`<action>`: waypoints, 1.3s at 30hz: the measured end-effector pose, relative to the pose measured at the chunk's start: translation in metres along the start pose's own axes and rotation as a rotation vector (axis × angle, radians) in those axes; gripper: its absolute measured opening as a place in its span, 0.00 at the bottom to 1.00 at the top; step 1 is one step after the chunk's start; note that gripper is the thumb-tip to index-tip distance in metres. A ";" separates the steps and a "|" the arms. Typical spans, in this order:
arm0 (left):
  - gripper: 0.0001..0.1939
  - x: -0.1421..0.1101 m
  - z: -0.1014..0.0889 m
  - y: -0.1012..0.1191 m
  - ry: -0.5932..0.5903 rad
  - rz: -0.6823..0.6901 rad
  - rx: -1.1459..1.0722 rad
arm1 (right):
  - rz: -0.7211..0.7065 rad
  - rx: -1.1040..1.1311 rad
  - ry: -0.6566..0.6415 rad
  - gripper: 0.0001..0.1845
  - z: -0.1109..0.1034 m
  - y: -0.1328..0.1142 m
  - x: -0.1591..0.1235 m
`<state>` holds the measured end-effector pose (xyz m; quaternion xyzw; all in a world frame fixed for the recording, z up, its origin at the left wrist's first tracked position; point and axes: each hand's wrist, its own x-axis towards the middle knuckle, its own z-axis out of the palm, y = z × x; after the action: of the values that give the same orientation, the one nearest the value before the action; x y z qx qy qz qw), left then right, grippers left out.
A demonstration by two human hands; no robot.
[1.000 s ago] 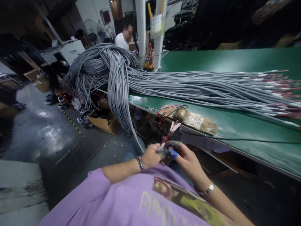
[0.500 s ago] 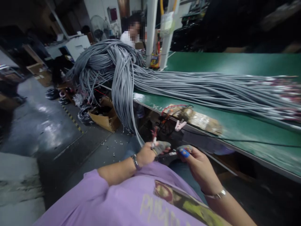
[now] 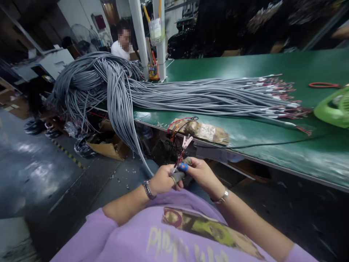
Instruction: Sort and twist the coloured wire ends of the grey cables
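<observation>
My left hand is closed around the end of a grey cable, with a grey cover on its thumb. Thin dark red wires stick up from that end. My right hand, a blue wrap on one finger, pinches at the base of these wires and meets the left hand. Just above the wires, a pale pink clip hangs at the table edge. The cable runs up to a thick hanging bundle of grey cables. My fingertips partly hide the cable end.
Many grey cables with stripped red ends lie along the green table. A taped cardboard strip lies at its edge. Right stands a bright green plastic thing. A cardboard box sits on the floor; a person is behind.
My right hand has moved left from beside the left hand and now touches the wires at the cable end. The view has turned to the right, showing the green plastic thing.
</observation>
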<state>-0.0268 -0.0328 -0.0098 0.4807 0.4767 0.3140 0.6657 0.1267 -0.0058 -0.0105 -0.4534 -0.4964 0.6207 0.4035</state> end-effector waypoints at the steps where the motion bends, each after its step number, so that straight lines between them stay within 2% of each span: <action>1: 0.19 0.000 -0.001 0.000 0.014 -0.016 0.012 | 0.003 0.004 -0.003 0.21 0.000 0.001 0.001; 6: 0.15 0.005 0.000 -0.002 0.086 0.008 0.065 | 0.030 0.042 -0.002 0.20 -0.001 0.009 0.005; 11: 0.17 0.011 0.001 0.000 0.185 0.014 0.039 | 0.040 0.000 0.051 0.22 -0.001 0.009 0.011; 17: 0.22 0.018 -0.006 0.004 0.204 0.003 -0.165 | 0.017 -0.019 0.065 0.27 -0.001 0.003 0.013; 25: 0.24 0.023 -0.001 0.012 0.411 0.011 -0.324 | -0.033 -0.051 -0.015 0.25 0.003 0.006 0.009; 31: 0.25 0.022 -0.003 0.018 0.365 -0.052 -0.291 | 0.045 0.004 0.037 0.25 -0.006 0.008 0.011; 36: 0.23 0.021 -0.003 0.011 0.325 -0.054 -0.181 | 0.069 0.031 -0.027 0.26 -0.004 -0.009 0.017; 39: 0.21 0.020 -0.002 0.007 0.304 -0.048 -0.129 | 0.088 0.004 -0.045 0.25 0.000 -0.008 0.019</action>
<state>-0.0216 -0.0124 -0.0100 0.3723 0.5621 0.3971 0.6227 0.1224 0.0142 -0.0060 -0.4597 -0.4836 0.6489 0.3656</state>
